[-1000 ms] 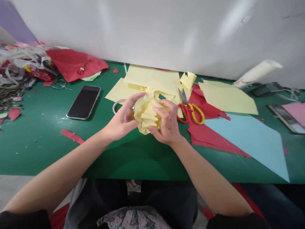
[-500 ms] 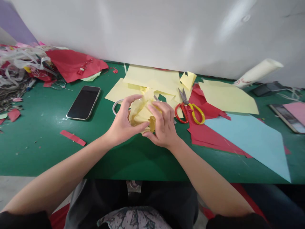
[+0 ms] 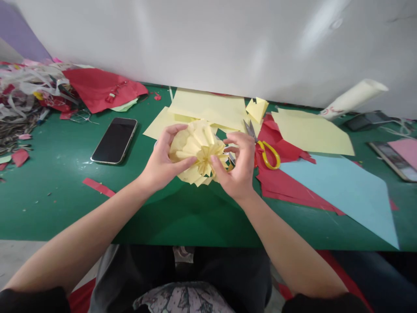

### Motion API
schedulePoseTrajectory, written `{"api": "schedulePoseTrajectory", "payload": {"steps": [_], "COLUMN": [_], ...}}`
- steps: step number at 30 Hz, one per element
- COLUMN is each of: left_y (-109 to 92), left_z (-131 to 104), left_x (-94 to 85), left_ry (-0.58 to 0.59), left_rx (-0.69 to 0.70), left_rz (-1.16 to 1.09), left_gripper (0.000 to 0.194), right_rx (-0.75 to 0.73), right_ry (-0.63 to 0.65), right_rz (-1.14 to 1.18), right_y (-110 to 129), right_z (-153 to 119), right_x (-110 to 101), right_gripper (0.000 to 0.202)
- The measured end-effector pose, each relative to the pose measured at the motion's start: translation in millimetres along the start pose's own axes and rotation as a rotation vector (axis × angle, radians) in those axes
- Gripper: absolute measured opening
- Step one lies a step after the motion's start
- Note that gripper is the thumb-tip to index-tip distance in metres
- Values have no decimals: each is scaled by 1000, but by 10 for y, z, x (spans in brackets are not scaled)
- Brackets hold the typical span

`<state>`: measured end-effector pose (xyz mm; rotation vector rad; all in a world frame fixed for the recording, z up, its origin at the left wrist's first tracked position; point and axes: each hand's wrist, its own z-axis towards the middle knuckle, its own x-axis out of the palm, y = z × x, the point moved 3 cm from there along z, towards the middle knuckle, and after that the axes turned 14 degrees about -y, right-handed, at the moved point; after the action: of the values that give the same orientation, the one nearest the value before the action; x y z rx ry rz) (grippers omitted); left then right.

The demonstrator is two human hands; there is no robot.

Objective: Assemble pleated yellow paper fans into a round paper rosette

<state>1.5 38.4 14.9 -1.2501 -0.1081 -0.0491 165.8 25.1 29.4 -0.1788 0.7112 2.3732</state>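
Both my hands hold a pleated yellow paper fan [image 3: 197,152] just above the green table [image 3: 58,191], its folds spread into a rounded rosette. My left hand [image 3: 162,161] cups its left side, thumb across the front. My right hand [image 3: 237,167] pinches the fan's centre from the right with thumb and fingers. Behind the fan lie loose yellow paper sheets [image 3: 208,106]. Red and yellow scissors [image 3: 264,150] rest shut just right of my right hand, partly hidden by it.
A black phone [image 3: 114,140] lies face up at the left. Red paper [image 3: 100,87] and a scrap heap [image 3: 22,100] fill the far left. A blue sheet [image 3: 345,191] over red paper [image 3: 286,182] covers the right. A white roll [image 3: 353,99] leans at the wall.
The bunched yellow paper has been opened out into a round fan. My right hand shifted right and now covers the scissors' red handle; my left hand stayed on the paper's left side.
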Motion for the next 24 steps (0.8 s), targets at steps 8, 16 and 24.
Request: {"api": "schedulePoseTrajectory", "payload": {"steps": [8,16,24], "left_y": [-3,-17,33], "left_z": [33,33,21], "left_x": [-15,-8,10], "left_ry": [-1,22,13], "left_rx": [-3,-65,-156], "left_rz": [-65,-119,-122], "left_gripper": [53,54,43], "right_rx": [326,230,89], "right_ry": [296,196,117], "right_rz": [188,170,3], "right_y": [-295,-203,-75], "right_z": [9,64,79], "right_x": [48,5,4], "right_gripper": [51,38,14]}}
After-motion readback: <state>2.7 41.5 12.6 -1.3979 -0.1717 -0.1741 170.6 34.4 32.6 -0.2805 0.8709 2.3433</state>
